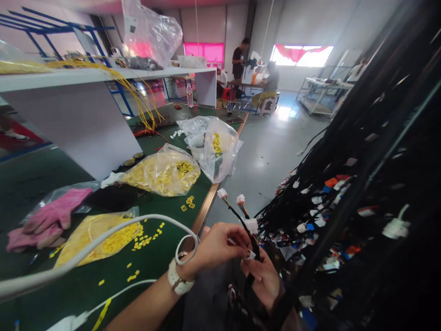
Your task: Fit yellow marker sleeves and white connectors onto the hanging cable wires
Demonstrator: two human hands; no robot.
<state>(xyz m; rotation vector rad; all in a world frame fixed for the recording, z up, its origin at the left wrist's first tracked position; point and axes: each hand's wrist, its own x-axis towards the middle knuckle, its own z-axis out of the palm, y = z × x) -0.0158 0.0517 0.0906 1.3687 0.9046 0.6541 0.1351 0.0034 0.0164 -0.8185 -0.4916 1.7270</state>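
Note:
My left hand (223, 242), with a white watch (179, 278) at its wrist, reaches in from the left and pinches the edge of a small white connector (251, 254). From the other side my right hand (264, 280) closes round the same connector and the black wiring harness (254, 241) beside it. Above my fingers, branches of the harness end in more white connectors (240, 199), standing upward. The inside of the pinched connector is too small to make out.
Black harnesses (330, 184) with coloured connectors hang thickly at right. On the green table (161, 266) lie yellow pieces in a bag (99, 234), another bag (161, 170), pink gloves (48, 220) and loose pieces. A white cable (103, 239) arches before my left arm. People sit and stand beyond.

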